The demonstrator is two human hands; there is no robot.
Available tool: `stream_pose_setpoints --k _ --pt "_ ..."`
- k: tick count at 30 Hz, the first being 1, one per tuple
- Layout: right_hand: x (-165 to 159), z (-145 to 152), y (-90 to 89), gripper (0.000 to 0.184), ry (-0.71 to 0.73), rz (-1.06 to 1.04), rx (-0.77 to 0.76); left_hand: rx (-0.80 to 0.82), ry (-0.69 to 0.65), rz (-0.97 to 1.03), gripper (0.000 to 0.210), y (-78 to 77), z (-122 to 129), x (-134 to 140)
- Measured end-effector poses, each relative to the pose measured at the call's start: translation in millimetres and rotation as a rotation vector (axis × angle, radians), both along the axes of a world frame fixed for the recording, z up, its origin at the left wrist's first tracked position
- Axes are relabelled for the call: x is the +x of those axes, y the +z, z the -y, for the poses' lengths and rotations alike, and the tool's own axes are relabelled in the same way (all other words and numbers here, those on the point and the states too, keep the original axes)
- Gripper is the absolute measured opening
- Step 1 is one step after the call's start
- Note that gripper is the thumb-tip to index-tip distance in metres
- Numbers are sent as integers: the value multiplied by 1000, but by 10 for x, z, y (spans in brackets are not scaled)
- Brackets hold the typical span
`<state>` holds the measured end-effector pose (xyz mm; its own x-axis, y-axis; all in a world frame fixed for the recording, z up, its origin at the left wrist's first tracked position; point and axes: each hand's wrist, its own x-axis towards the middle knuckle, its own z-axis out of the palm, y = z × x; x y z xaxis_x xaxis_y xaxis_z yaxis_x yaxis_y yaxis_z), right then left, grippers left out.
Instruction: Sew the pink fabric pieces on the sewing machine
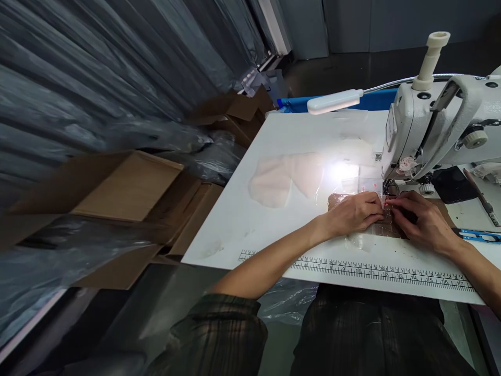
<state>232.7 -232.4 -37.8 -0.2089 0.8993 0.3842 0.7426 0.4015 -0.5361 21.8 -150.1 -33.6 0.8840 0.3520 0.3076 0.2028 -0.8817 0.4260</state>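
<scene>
A white sewing machine (409,122) stands at the right of the table. Just in front of its presser foot (387,188), my left hand (354,211) has its fingers curled and pressed together on a clear plastic sheet (370,184) with small red marks. My right hand (425,219) bends its fingers inward from the other side, pinching at the sheet's edge by the left fingertips. A shiny brown piece (391,228) lies under both hands and is partly covered by them. The exact grip at the fingertips is hard to make out.
A printed ruler (360,271) runs along the front of the white table (219,235). Blue snips (479,236) and a dark pad (453,185) lie at the right. A lamp (334,102) lights the work. Cardboard boxes (129,185) stand at the left.
</scene>
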Motion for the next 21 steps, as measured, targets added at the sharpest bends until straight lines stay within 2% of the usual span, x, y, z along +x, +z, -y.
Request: stream_pose_setpoints --k 2,5,8,10,21 --pt "2 -49 63 31 81 10 -73 -94 69 42 18 5 -6 -20" --pt "-7 -136 146 33 131 29 -219 -338 149 78 7 23 -34 -55" --pt "-48 -199 193 29 114 48 -301 -591 169 92 24 23 -68 -67" --pt "-87 -216 205 25 85 45 -307 -682 177 99 33 21 -78 -61" --pt "-143 -215 141 16 -8 -5 -286 -719 355 0 32 133 -9 -12"
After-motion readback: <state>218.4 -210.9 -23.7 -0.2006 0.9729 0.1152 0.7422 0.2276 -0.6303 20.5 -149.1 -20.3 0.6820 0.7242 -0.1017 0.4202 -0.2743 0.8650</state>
